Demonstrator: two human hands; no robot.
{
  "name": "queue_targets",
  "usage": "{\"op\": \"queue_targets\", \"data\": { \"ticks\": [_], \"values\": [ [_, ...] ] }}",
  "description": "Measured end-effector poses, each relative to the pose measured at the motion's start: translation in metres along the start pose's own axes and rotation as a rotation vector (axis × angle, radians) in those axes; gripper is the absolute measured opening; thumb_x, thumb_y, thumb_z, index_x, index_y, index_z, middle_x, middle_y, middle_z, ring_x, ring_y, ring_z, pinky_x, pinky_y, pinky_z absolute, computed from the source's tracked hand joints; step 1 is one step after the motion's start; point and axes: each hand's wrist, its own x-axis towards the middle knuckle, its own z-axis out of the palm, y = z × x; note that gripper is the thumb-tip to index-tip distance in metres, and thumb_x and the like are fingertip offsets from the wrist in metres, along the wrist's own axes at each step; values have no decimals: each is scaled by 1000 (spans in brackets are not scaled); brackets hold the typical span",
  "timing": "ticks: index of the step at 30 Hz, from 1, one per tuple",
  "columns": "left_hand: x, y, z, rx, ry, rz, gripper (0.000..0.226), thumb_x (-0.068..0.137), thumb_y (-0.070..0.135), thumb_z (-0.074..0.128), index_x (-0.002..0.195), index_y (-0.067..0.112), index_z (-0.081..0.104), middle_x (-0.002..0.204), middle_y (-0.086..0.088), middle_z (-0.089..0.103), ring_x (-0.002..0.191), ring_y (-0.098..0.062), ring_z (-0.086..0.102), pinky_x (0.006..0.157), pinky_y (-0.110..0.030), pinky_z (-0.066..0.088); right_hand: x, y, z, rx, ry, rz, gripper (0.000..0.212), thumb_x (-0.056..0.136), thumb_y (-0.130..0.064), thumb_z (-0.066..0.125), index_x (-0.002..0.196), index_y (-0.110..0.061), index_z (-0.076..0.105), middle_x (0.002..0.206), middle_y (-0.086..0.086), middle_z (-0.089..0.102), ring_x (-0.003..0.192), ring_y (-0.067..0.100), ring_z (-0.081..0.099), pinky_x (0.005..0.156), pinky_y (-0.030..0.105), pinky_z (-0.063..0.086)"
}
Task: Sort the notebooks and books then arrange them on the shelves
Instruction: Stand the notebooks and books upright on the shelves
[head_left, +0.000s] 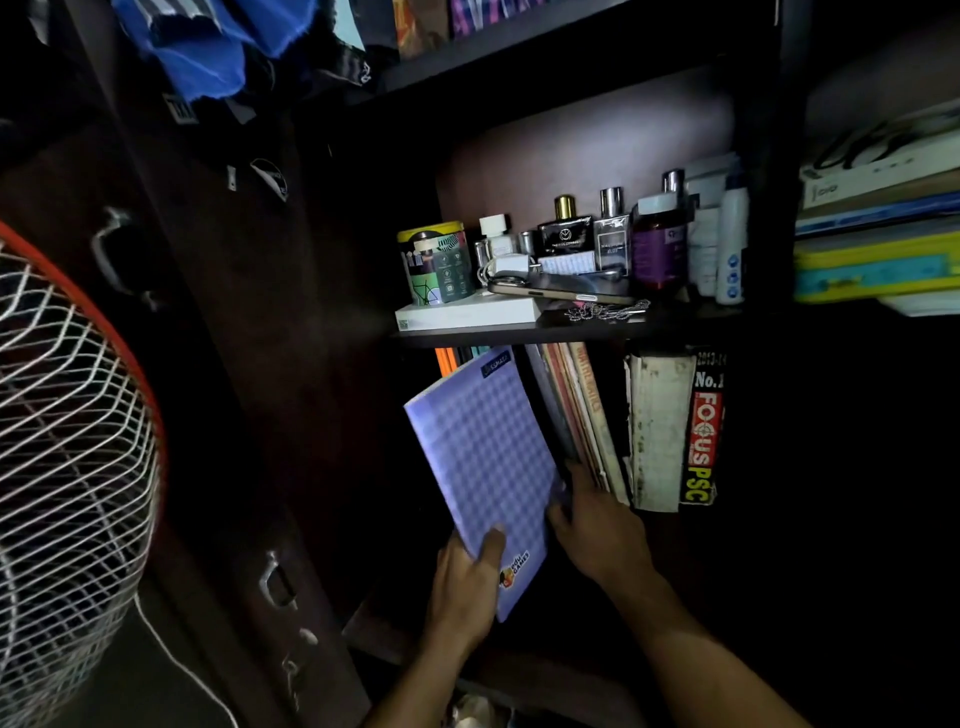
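Head view, dim light, lower shelf bay. My left hand (464, 582) grips the purple notebook (485, 467) at its near bottom corner, thumb curled over the checked cover, fingers behind it and hidden. The notebook stands tilted, top edge leaning left, its upper end just under the shelf board (519, 332) and in front of the orange and teal spines (452, 358) at the left of the bay. My right hand (597, 525) reaches in just right of the notebook; its fingers press against the leaning books (576, 410) at their lower ends. I cannot tell whether they curl round a spine or only push. Further right stand a worn white book (657, 431) and a black one with red and yellow lettering (704, 426), touching each other.

On the board above: a yellow-lidded tin (434, 262), a white box (467, 315), a phone (561, 291), perfume bottles (587, 236). Far right, a stack of flat books (878, 234). Near left, a fan guard (67, 415) with red rim.
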Motion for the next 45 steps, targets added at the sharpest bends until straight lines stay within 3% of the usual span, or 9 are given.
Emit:
{"op": "queue_targets", "data": {
  "ticks": [6,15,18,21,27,31,36,40,45],
  "values": [
    [13,13,21,475,54,332,78,79,67,23,114,12,65,106,-12,70,99,-34,65,74,-39,49,1,6,5,95,-2,-90,68,100,-47,48,157,-27,18,125,4,68,103,28,68,72,32,47],
    [29,8,31,426,1,492,77,88,65,29,148,17,37,128,-4,62,108,-28,62,79,-37,50,3,13,7,263,-131,-243,74,97,-36,53,160,-34,14,138,-3,61,113,22,65,87,35,53],
    [34,3,35,326,18,471,62,97,62,30,136,18,50,121,7,59,112,-24,61,83,-26,45,3,15,9,298,33,-211,48,94,-32,50,142,-30,48,131,-6,63,115,17,63,92,34,52],
    [49,1,40,394,143,362,63,100,61,30,140,15,47,129,-8,64,118,-37,60,89,-37,49,1,14,5,255,324,-209,29,83,-22,54,111,-21,60,112,0,57,102,22,59,82,35,52],
    [54,10,49,609,69,212,60,102,56,34,150,20,25,125,-14,66,110,-40,63,86,-42,51,-3,6,0,107,435,-88,61,68,-8,73,123,-15,47,121,7,45,109,29,50,88,43,52],
    [46,9,44,459,72,372,49,94,40,54,134,35,25,120,0,64,101,-33,67,75,-41,54,-3,7,1,87,416,11,76,69,-11,74,137,-15,42,125,9,48,114,29,47,90,45,49],
    [52,2,48,366,108,432,64,101,33,54,149,46,13,134,4,59,112,-21,64,88,-38,55,-2,10,6,152,334,56,87,74,-16,72,150,-17,29,136,11,46,126,30,46,100,43,47],
    [71,-6,50,304,75,327,66,100,31,59,142,58,16,93,7,64,77,-17,69,72,-47,58,-1,14,11,205,225,120,97,79,-26,74,157,-17,17,148,13,44,135,32,45,106,40,43],
    [79,0,51,304,86,194,23,99,47,56,96,33,38,73,1,67,53,-14,67,63,-49,57,3,24,7,383,126,98,85,79,-18,73,152,-24,31,142,6,53,127,26,54,100,35,48]
  ]
}}
